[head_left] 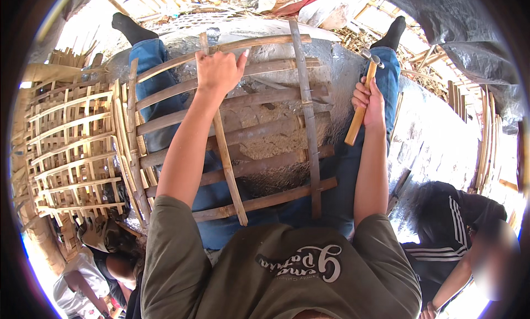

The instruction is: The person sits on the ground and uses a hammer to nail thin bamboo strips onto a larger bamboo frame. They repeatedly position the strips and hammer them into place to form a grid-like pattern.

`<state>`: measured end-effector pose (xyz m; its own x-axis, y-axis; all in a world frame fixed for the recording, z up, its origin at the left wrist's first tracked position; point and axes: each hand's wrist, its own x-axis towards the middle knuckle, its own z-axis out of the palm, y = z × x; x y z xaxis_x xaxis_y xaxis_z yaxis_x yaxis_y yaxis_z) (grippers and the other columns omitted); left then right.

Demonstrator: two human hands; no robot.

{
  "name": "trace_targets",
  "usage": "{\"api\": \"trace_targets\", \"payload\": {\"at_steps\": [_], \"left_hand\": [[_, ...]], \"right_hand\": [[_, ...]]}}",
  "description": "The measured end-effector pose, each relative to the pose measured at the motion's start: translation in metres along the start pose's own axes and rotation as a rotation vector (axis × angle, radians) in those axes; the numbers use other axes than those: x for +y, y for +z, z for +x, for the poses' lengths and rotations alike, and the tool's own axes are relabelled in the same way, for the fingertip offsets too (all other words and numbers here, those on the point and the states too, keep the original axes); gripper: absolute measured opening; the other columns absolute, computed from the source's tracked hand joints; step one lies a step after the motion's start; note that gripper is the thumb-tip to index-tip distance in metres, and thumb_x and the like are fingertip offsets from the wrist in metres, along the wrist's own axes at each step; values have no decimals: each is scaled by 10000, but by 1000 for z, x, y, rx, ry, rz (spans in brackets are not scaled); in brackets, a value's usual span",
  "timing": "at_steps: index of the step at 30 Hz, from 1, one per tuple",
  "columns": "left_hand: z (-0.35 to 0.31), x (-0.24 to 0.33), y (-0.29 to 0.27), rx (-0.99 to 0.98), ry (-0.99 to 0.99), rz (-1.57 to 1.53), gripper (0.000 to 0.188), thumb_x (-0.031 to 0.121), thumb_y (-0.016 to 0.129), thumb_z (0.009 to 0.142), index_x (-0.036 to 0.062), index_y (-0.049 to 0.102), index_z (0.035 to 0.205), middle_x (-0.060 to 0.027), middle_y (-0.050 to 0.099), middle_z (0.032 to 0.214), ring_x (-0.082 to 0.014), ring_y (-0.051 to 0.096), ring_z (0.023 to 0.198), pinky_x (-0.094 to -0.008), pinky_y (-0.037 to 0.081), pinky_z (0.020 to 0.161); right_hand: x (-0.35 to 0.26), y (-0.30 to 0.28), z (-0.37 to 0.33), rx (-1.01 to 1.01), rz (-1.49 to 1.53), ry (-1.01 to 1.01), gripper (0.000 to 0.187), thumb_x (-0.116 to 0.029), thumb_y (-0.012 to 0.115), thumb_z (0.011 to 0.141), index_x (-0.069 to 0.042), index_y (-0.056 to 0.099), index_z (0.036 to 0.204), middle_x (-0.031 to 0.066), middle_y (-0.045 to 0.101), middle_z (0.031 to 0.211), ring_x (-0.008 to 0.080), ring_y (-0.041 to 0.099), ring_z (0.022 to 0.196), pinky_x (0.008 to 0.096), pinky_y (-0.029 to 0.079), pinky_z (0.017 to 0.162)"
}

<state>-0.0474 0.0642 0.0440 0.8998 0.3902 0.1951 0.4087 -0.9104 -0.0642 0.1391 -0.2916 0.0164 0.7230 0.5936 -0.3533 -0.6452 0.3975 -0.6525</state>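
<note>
A frame of split bamboo slats (265,98) lies across my spread legs, several slats running sideways under upright strips. My left hand (220,73) is at its far edge, fingers curled over the spot where the middle bamboo strip (225,148) crosses the farthest slat, thumb sticking out to the right. The fingertips are hidden beneath the knuckles. In my right hand (370,101) is a hammer (362,103), gripped around its wooden handle, with the metal head pointing away from me. It is held above my right leg, right of the frame and apart from it.
Finished-looking bamboo lattice panels (72,148) are stacked on the left. Grey plastic sheeting (430,153) covers the ground. One person (458,236) sits at lower right, another (88,275) at lower left. Bamboo sticks (486,142) stand at the right, and dark sheeting (475,37) hangs at upper right.
</note>
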Motion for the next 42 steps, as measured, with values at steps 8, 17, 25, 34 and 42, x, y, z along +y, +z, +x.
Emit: {"api": "trace_targets", "payload": {"at_steps": [8,17,25,34,42], "left_hand": [[17,6,-11,-82,-60,-47,654,485,428,1034,46,696,630,-157,661,599,-313,647,531,-554,429,876],[29,15,-10,-143,-62,-102,668,497,387,1045,53,697,653,-141,654,591,-299,665,565,-574,425,911],[29,23,-2,-81,14,-126,600,448,410,1042,99,723,668,-114,678,638,-280,682,581,-532,472,887],[27,28,10,-259,-80,-296,595,381,374,1048,30,714,709,-177,702,695,-363,730,679,-480,607,611],[21,33,14,-196,-123,-293,504,308,400,1024,70,727,724,-167,724,741,-334,738,698,-459,598,603]], "right_hand": [[2,3,1,1,-68,13,296,-386,461,1077,-97,508,1038,-69,342,695,28,287,505,199,282,460],[2,4,-3,-3,-23,24,308,-401,473,1070,-97,506,1034,-65,348,698,28,290,509,200,288,459],[4,4,-3,53,-114,5,313,-401,470,1072,-93,505,1029,-66,349,697,30,282,505,203,280,462],[15,25,-19,183,-368,-82,295,-404,476,1071,-117,508,1007,-59,375,673,43,304,493,204,277,453],[-14,112,-41,94,-1012,-110,309,-355,402,1100,-73,483,1004,-39,363,641,26,317,447,211,265,395]]}}
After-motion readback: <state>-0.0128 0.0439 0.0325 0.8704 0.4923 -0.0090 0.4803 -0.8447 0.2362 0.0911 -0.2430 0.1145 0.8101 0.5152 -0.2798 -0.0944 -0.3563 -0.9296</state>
